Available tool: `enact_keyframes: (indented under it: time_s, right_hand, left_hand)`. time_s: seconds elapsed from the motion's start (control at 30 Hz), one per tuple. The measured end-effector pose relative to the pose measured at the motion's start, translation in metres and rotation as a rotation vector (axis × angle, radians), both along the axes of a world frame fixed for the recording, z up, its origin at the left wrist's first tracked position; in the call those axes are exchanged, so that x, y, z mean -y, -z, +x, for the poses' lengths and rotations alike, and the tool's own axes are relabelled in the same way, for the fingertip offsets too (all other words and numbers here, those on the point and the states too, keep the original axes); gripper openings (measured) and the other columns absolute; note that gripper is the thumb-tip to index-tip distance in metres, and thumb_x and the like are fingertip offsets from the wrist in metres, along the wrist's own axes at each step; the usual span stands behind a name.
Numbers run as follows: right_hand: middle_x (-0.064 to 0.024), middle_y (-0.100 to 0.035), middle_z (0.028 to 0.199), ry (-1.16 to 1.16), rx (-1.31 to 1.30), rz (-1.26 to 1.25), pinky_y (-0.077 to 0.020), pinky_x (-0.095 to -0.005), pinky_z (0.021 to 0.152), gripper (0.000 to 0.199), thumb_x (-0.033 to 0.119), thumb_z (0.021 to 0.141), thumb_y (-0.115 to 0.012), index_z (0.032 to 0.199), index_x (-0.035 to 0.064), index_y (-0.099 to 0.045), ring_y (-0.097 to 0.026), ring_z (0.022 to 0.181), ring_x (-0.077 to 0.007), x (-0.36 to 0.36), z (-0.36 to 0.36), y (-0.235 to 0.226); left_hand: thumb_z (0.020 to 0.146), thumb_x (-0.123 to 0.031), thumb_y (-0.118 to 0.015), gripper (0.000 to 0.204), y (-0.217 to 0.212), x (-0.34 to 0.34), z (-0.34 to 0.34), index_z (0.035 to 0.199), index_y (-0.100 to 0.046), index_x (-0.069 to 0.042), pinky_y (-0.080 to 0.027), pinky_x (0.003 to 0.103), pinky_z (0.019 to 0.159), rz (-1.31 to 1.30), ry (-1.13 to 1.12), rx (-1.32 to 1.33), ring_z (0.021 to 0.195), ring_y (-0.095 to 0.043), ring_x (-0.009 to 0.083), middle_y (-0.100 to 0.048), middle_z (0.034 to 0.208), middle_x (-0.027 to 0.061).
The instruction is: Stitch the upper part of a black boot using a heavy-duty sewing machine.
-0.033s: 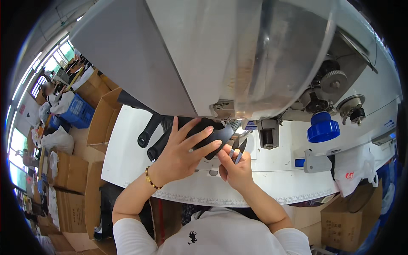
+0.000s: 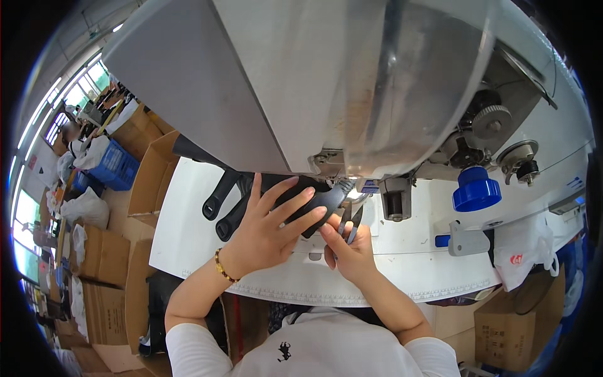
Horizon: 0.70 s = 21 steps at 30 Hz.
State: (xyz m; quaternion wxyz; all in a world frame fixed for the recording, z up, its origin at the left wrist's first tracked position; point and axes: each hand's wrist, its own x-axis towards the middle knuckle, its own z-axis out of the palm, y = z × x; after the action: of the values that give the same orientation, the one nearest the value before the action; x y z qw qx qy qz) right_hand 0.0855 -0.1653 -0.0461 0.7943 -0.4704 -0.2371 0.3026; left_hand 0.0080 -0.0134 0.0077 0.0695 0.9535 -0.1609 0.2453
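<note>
Black material lies on the white tabletop beneath the sewing machine, its right end at the metal parts there, though whether they touch is hard to tell. Over it rests the left hand, fingers spread, grip released. Just beside, the right hand has its grip closed around thread snips, blades apart. Farther right are a blue knob and a cardboard box.
</note>
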Motion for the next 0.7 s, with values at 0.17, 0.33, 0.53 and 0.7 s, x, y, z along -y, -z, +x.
enact_keyframes:
  time_s: [0.17,0.33,0.53,0.7]
  right_hand:
    - [-0.0026,-0.057,0.071,-0.124,0.181,-0.01,-0.0408,-0.0188,0.044,0.017,0.009,0.086,-0.05,0.099,0.001,-0.059,-0.052,0.052,-0.0058,0.008,0.01,-0.006]
    - [-0.0068,-0.056,0.083,0.138,1.054,-0.265,-0.0461,-0.0251,0.061,0.021,-0.004,0.075,-0.054,0.096,-0.0004,-0.058,-0.054,0.073,-0.0134,0.039,0.021,-0.041]
    - [-0.0103,-0.058,0.087,0.521,1.069,-0.49,-0.0446,-0.0252,0.067,0.02,0.003,0.07,-0.063,0.09,0.0024,-0.059,-0.056,0.082,-0.0191,0.038,0.095,-0.007]
    - [-0.009,-0.064,0.082,0.158,0.297,-0.288,-0.0459,-0.0281,0.068,0.014,0.01,0.076,-0.058,0.082,-0.0013,-0.062,-0.059,0.076,-0.0159,0.034,0.13,0.026]
  left_hand:
    - [0.069,-0.005,-0.057,0.036,0.027,0.031,0.011,0.104,-0.051,-0.002,-0.031,0.055,0.095,-0.01,-0.153,0.25,0.108,-0.047,0.0372,-0.051,0.112,0.0149]
    - [0.072,-0.009,-0.056,0.029,0.035,0.013,0.013,0.1,-0.055,-0.003,-0.041,0.048,0.088,0.106,-0.132,0.336,0.103,-0.051,0.0337,-0.053,0.104,0.0147]
    - [0.071,-0.011,-0.057,0.034,0.013,0.009,0.015,0.105,-0.059,-0.012,-0.046,0.041,0.085,0.207,-0.036,0.249,0.1,-0.053,0.0323,-0.052,0.102,0.0143]
    - [0.072,-0.01,-0.055,0.033,0.008,0.015,0.013,0.105,-0.058,-0.01,-0.05,0.038,0.081,0.221,-0.058,0.223,0.098,-0.054,0.0314,-0.053,0.101,0.0147]
